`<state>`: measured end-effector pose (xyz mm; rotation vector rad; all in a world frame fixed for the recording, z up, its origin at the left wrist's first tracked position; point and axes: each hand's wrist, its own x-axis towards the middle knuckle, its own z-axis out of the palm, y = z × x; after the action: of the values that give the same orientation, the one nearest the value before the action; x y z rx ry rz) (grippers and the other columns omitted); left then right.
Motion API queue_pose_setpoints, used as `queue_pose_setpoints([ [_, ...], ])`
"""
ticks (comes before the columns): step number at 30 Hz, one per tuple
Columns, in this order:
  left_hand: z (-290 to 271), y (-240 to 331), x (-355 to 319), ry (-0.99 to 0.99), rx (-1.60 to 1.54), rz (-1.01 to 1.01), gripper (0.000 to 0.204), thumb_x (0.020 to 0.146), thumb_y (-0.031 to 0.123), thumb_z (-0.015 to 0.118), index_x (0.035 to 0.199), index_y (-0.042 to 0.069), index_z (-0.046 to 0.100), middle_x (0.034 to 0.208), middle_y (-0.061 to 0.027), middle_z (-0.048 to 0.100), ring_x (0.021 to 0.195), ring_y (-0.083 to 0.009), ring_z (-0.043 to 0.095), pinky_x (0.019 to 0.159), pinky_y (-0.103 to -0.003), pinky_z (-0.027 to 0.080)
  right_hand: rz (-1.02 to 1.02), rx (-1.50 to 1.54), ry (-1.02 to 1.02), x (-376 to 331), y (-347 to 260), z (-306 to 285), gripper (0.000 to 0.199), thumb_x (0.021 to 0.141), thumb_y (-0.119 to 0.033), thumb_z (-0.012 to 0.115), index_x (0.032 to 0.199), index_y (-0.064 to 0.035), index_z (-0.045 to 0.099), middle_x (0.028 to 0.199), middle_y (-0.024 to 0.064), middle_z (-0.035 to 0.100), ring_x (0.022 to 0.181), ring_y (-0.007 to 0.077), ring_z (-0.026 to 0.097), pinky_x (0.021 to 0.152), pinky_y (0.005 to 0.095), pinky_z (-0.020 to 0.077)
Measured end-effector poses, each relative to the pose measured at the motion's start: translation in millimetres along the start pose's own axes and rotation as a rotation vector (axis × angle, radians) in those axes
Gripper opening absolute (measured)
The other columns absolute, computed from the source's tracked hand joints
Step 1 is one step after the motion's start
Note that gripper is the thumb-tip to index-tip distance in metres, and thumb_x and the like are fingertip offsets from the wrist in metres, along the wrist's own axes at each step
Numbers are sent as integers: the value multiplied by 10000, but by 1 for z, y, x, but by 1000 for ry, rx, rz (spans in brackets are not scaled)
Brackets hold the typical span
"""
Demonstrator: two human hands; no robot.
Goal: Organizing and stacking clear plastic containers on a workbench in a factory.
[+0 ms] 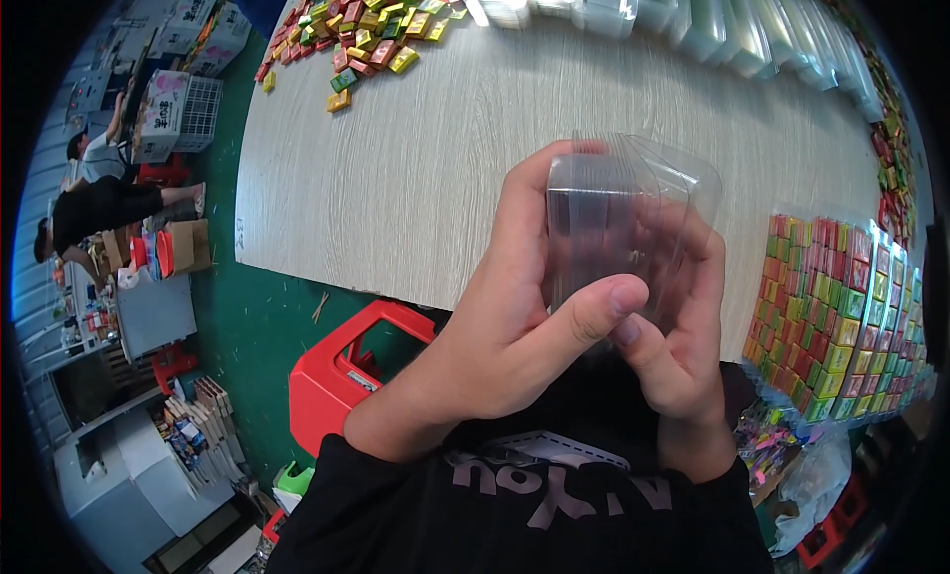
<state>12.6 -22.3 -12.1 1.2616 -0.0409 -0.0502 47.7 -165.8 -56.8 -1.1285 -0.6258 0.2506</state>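
Observation:
Between my hands, above the near part of the table, is a stack of nested clear plastic boxes (594,203). My left hand (529,297) wraps around its left side, thumb across the near face. My right hand (683,317) grips the right side, its fingers showing through the clear plastic. Both thumbs nearly meet in front. One box or lid at the stack's right side sits at an angle to the others. Small wrapped pieces (371,30) in red, yellow and green lie in a loose heap at the far left of the table.
Rows of clear plastic containers (693,25) line the far edge. To the right stand packed blocks of coloured small pieces (831,317). A red stool (332,366) is on the green floor at left. Two people (99,193) are farther off, near cartons (178,114).

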Motion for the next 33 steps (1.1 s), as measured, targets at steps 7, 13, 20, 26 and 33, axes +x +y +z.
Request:
queue_pose_setpoints([
  [7, -2, -3, 1, 5, 38, 46, 657, 914, 115, 569, 1385, -24, 133, 1248, -148, 446, 1151, -189, 481, 980, -331, 390, 152, -92, 61, -6, -4, 1, 547, 850, -26, 553, 1341, 31, 319, 1270, 150, 424, 1181, 245, 482, 969, 348, 417],
  [13, -2, -4, -2, -4, 169, 22, 628, 940, 146, 523, 1387, -39, 123, 1239, -153, 446, 1152, -192, 474, 974, -326, 391, 75, -375, 58, -10, 0, 1, 561, 837, -45, 575, 1343, 40, 348, 1258, 185, 484, 1157, 279, 523, 970, 344, 416],
  [20, -3, 0, -2, -15, 223, 1, 587, 953, 151, 488, 1385, -36, 138, 1230, -151, 450, 1136, -201, 482, 970, -329, 391, 64, -470, 63, -10, -2, 2, 570, 823, -56, 585, 1341, 41, 369, 1232, 216, 516, 1115, 312, 562, 931, 348, 452],
  [26, -3, -6, -3, 38, 261, 32, 561, 931, 124, 486, 1375, -39, 185, 1212, -158, 467, 1113, -204, 501, 960, -326, 398, 27, -519, 57, -8, -9, 4, 551, 830, -45, 559, 1344, 29, 376, 1213, 225, 521, 1088, 306, 580, 903, 348, 469],
  [33, 3, -11, 1, 114, 286, 39, 599, 878, 133, 552, 1352, -29, 225, 1154, -162, 506, 1025, -219, 553, 902, -326, 437, 84, -601, 24, -6, -17, 1, 534, 825, -37, 525, 1332, 40, 377, 1196, 238, 523, 1057, 319, 591, 883, 362, 480],
])
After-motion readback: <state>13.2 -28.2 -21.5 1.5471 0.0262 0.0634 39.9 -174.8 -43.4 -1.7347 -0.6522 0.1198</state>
